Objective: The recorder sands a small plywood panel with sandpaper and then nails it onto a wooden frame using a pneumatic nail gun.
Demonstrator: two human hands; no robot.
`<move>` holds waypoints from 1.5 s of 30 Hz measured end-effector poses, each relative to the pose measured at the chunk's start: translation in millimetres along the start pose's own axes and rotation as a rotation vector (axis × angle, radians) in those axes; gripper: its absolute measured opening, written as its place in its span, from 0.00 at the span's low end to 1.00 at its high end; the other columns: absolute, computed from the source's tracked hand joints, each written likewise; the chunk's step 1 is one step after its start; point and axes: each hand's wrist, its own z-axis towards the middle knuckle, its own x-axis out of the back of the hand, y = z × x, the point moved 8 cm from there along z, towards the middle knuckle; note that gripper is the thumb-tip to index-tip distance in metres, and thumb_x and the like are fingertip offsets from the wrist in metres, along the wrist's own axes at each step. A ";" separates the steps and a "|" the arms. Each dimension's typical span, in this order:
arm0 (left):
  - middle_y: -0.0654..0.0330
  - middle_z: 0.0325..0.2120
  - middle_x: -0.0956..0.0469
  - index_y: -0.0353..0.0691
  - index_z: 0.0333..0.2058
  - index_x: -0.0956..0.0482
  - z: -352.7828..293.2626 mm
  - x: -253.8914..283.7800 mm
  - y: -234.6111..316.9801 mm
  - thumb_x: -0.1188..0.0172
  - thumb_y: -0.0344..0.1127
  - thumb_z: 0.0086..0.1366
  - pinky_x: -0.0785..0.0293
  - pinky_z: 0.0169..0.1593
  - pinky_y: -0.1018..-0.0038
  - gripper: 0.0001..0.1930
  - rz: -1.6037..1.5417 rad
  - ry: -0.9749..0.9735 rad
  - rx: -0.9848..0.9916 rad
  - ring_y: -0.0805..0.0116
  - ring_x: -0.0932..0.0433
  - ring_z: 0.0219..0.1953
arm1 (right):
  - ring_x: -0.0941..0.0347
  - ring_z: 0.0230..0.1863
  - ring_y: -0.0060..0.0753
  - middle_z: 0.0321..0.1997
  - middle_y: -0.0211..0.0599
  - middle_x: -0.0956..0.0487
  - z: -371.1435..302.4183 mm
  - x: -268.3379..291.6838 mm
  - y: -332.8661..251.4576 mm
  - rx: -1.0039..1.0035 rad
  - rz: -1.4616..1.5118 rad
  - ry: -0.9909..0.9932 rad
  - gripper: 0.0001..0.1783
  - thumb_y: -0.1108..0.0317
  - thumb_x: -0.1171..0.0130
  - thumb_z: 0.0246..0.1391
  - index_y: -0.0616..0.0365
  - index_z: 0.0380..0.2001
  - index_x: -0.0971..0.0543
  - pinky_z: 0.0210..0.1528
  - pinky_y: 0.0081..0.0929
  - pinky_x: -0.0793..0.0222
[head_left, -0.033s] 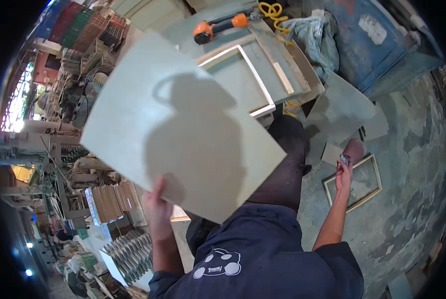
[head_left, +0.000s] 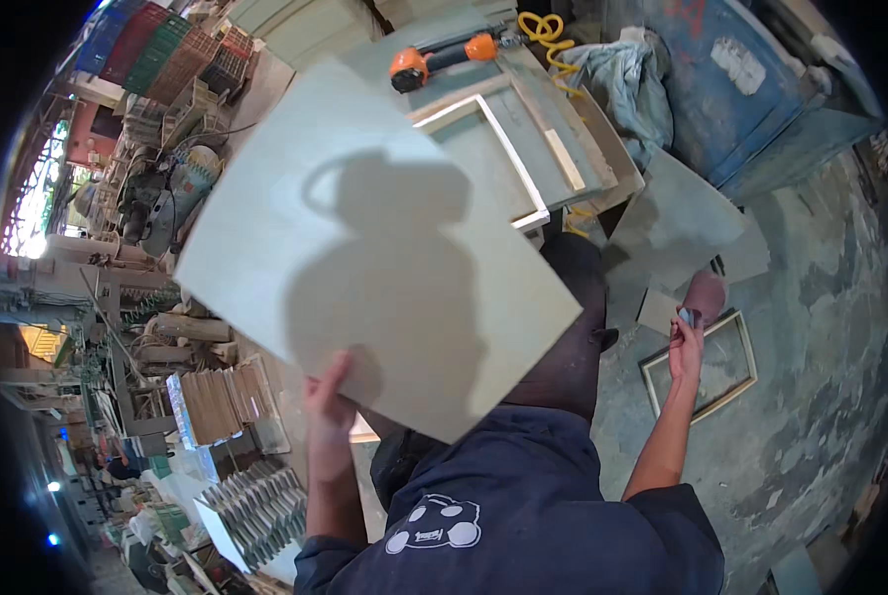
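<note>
My left hand point(head_left: 331, 397) grips the near left edge of a large, thin pale panel point(head_left: 384, 258), thumb on its face. Tilted before me, the panel bears a dark shadow of a head and shoulders and hides part of the bench and my lap. Low on the right, my right hand point(head_left: 686, 349) has its fingers closed round a small blue-grey object point(head_left: 689, 316); its kind is unclear. Just beyond the fingers is a rounded pinkish-brown thing point(head_left: 707, 292). Near that hand, a rectangular wooden frame point(head_left: 699, 408) lies on the floor.
Another wooden frame point(head_left: 513, 164) rests on the bench, behind the panel. Beyond it lies an orange-and-black air nailer point(head_left: 442, 59) with a yellow coiled hose point(head_left: 540, 25). A blue metal cabinet point(head_left: 697, 109) stands far right. Stacked boards point(head_left: 218, 402) and slatted pieces point(head_left: 255, 511) are at left.
The panel and my left hand have shifted slightly to the right. My right hand stays in nearly the same place, still closed round the small object.
</note>
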 end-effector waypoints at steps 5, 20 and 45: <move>0.56 0.43 0.22 0.34 0.50 0.30 -13.4 -86.9 -5.7 0.41 0.26 0.61 0.27 0.49 0.70 0.18 -0.019 -0.253 0.106 0.68 0.23 0.45 | 0.23 0.45 0.39 0.45 0.41 0.24 -36.5 -126.7 -72.7 0.134 -0.073 -0.332 0.15 0.79 0.41 0.52 0.63 0.45 0.26 0.46 0.31 0.25; 0.59 0.47 0.25 0.33 0.52 0.32 -54.4 -192.6 -38.6 0.43 0.26 0.64 0.32 0.54 0.73 0.17 -0.296 -0.616 0.041 0.71 0.28 0.51 | 0.26 0.44 0.26 0.44 0.36 0.21 -120.0 -348.4 -155.2 0.785 -0.527 -0.152 0.18 0.67 0.41 0.58 0.70 0.47 0.23 0.48 0.22 0.31; 0.56 0.63 0.39 0.39 0.67 0.51 -23.2 -175.4 -2.6 0.57 0.25 0.69 0.37 0.57 0.75 0.29 0.183 -0.804 -0.045 0.73 0.31 0.53 | 0.29 0.39 0.16 0.42 0.25 0.22 -175.0 -264.2 -104.1 0.526 -0.503 -0.548 0.13 0.78 0.43 0.56 0.60 0.46 0.23 0.42 0.17 0.33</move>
